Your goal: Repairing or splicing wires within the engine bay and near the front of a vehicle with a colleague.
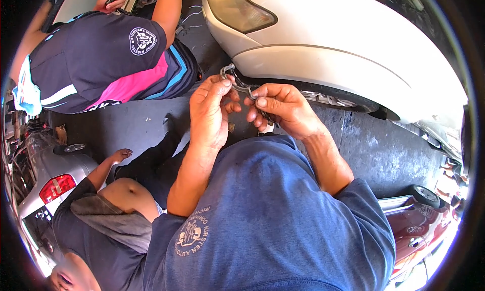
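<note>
Between my two hands is a thin, grey, curved piece [241, 86] with a bent or ring-like end; its exact kind cannot be made out. My left hand [212, 107] pinches it between thumb and fingers near the curved end. The other end sits between the thumb and forefinger of my right hand [282, 108], whose remaining fingers curl below. Something dark shows under the right fingers, partly hidden. Both hands are raised in front of my chest, beside the front wheel arch of a white car [313, 36].
At the upper left a person in a black, pink and blue shirt [101, 59] bends over, a dark object in one hand. Another person in a dark shirt [101, 240] is close on my left. A silver car [48, 170] and a dark red car [417, 230] stand on the dark floor [374, 149].
</note>
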`<control>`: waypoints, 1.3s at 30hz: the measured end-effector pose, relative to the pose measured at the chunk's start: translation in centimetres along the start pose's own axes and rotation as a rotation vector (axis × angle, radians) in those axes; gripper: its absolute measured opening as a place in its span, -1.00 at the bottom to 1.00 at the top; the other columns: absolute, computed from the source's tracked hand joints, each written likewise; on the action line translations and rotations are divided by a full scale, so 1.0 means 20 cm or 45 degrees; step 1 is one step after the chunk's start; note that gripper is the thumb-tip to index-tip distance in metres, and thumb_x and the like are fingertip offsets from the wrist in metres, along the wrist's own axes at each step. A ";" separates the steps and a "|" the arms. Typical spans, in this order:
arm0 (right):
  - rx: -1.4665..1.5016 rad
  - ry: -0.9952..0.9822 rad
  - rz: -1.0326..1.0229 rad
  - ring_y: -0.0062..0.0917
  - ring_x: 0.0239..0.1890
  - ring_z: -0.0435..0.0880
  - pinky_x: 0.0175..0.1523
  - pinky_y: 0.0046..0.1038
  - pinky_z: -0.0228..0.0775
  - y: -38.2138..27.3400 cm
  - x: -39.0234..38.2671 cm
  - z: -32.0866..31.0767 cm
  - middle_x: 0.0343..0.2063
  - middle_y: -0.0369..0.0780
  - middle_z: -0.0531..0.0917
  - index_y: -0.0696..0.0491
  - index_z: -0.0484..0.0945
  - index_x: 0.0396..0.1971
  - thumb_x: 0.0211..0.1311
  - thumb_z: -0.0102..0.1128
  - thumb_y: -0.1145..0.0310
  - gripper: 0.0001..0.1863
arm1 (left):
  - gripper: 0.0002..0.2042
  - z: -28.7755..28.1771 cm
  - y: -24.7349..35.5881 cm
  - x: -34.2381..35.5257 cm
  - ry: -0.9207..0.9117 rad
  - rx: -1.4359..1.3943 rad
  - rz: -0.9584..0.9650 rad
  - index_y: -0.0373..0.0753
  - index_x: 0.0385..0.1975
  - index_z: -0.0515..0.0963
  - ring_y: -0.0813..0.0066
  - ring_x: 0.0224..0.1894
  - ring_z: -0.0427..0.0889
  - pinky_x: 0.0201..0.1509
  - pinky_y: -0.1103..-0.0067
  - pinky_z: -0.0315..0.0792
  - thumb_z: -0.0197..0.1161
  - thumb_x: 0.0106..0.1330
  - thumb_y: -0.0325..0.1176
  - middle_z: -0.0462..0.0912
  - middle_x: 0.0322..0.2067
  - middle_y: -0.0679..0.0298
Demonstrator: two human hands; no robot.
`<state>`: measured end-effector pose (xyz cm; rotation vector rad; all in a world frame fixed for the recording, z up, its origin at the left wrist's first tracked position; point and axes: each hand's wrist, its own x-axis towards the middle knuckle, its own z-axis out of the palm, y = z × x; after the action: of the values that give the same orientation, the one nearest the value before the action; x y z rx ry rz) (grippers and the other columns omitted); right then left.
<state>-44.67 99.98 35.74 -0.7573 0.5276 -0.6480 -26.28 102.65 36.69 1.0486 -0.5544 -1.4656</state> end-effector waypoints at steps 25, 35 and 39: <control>0.512 0.171 -0.310 -0.55 -0.12 0.62 0.02 -0.40 0.46 0.12 0.08 0.04 -0.10 -0.24 0.67 0.07 0.62 -0.18 0.34 0.14 0.48 -0.87 | -0.79 0.02 0.07 -0.09 -0.220 0.884 0.081 -0.37 -0.17 0.59 0.61 -0.22 0.56 -0.10 0.63 0.42 0.14 0.38 -0.36 0.64 -0.28 0.30; -0.061 0.157 -0.519 -0.55 -0.18 0.61 -0.07 -0.43 0.50 0.12 0.08 -0.04 -0.18 -0.24 0.64 0.12 0.64 -0.18 0.28 0.19 0.52 -0.85 | -0.76 0.02 -0.02 -0.01 -0.304 0.276 -0.356 -0.36 -0.18 0.55 0.49 -0.31 0.60 -0.17 0.49 0.55 0.02 0.35 -0.35 0.62 -0.33 0.27; -0.141 0.113 -0.482 -0.48 -0.23 0.61 -0.17 -0.36 0.54 0.09 0.07 -0.04 -0.19 -0.20 0.62 0.16 0.63 -0.20 0.26 0.18 0.57 -0.86 | -0.74 0.03 -0.01 0.01 -0.335 0.217 -0.410 -0.36 -0.17 0.52 0.46 -0.35 0.59 -0.17 0.47 0.55 -0.05 0.32 -0.35 0.58 -0.35 0.25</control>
<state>-43.66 99.61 33.62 -0.9468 0.5086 -1.0134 -26.89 102.40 36.71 1.1219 -0.7328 -1.8831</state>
